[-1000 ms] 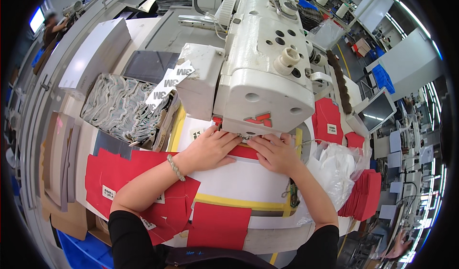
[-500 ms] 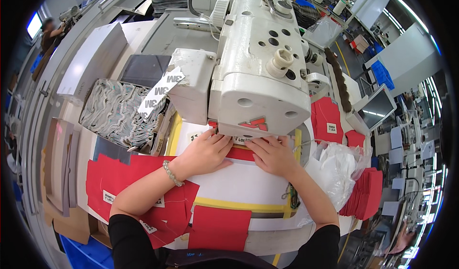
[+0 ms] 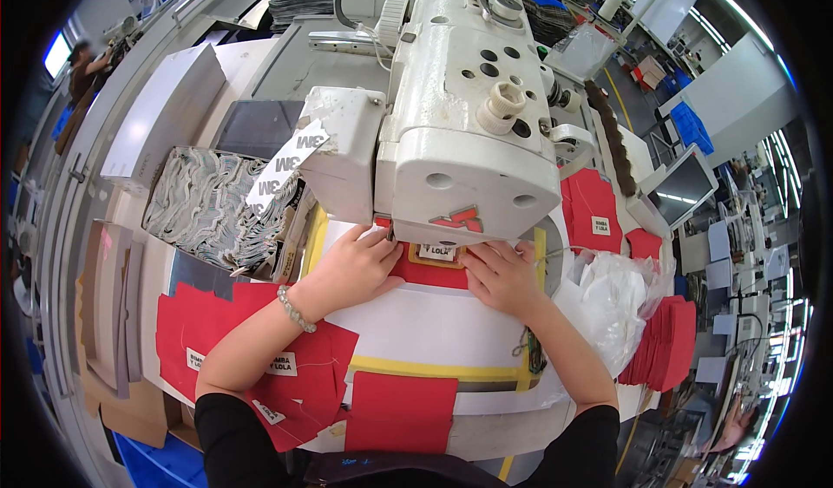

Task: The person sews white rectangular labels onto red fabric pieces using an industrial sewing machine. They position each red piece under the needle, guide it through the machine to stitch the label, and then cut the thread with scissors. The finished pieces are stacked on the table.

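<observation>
Beneath the head of a white sewing machine (image 3: 473, 171) lies a red fabric piece (image 3: 427, 277), bearing a white label (image 3: 436, 252) inside a gold-coloured frame (image 3: 416, 259). My left hand (image 3: 354, 267) rests at the left side of this piece, fingers stretched toward the machine. On the opposite side my right hand (image 3: 505, 278) lies with its fingers extended along the frame and the fabric edge. Both hands look open and flat, pressing rather than gripping. The machine head hides the far part of the frame and some left fingertips.
Labelled red pieces (image 3: 260, 358) lie at the left, and a plain red piece (image 3: 401, 412) sits at the front edge. A box of bundled labels (image 3: 213, 206) stands at left. To the right are a clear plastic bag (image 3: 607, 306) and a red fabric stack (image 3: 661, 345).
My hands have drawn slightly apart, the left one shifting left. More of the label, the gold frame and the red piece now shows between them.
</observation>
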Tool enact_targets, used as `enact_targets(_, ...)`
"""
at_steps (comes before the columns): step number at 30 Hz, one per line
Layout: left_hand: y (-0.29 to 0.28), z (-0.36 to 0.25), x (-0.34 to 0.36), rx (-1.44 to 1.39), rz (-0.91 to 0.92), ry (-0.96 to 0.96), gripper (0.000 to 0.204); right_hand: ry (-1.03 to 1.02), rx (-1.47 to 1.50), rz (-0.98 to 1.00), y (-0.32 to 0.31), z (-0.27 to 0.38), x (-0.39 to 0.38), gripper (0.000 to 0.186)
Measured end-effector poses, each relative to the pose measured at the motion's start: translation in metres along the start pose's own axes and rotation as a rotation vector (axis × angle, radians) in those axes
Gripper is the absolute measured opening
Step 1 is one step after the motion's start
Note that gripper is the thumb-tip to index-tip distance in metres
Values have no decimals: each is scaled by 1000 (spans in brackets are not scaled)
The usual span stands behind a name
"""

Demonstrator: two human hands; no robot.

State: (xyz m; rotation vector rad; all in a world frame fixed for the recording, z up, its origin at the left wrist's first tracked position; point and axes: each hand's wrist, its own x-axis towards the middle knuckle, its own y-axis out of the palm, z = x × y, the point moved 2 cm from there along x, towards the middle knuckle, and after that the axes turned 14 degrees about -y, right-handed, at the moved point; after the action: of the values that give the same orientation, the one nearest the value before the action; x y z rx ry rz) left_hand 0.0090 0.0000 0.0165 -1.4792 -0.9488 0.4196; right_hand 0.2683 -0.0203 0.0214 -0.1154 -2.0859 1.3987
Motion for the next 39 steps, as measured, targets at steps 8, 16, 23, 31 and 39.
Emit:
enact_targets(8,7,4,1,-59,-105,14,33,201,391,-9,1,9,27,19)
enact_targets(16,5,3,1,-46,-162,35,31,284,529,13,20,17,36,27)
enact_targets(23,7,5,0,-19,-117,26,32,134,437,67,11,6,22,36)
enact_targets(31,4,1,-1,-14,-53,-9,34,13,379,169,9,-3,16,37)
enact_targets(39,5,1,0,7,-53,-14,34,-44,413,214,4,-12,22,39)
